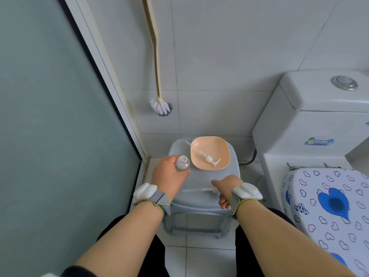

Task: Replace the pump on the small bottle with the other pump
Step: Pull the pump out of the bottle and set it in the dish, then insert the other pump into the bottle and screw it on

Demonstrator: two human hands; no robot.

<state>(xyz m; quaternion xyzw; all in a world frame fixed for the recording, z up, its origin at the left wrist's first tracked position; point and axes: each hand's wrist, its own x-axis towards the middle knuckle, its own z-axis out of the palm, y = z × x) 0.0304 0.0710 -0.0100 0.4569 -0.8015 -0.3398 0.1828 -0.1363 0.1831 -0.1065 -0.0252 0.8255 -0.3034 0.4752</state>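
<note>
A peach-coloured bowl [210, 152] sits at the far end of a grey plastic stool [201, 198] and holds one white pump [209, 159], lying on its side with its tube pointing toward the far left. The small bottle [182, 163] is clear, stands upright at the stool's left edge just beside the bowl, and has an open neck with no pump on it. The left hand [168, 174] wraps around it, fingers closed on the glass. A second white pump [201, 190] lies flat on the near part of the stool, its head just under the right hand [226, 189]; that hand hovers over it with fingers loosely curled, holding nothing. So: one bottle, two pumps, one bowl. Both wrists carry a white device on a grey strap. A toilet brush [161, 106] hangs on the tiled wall behind, a frosted glass door stands to the left, and a toilet [311, 124] with a heart-patterned lid cover stands to the right
</note>
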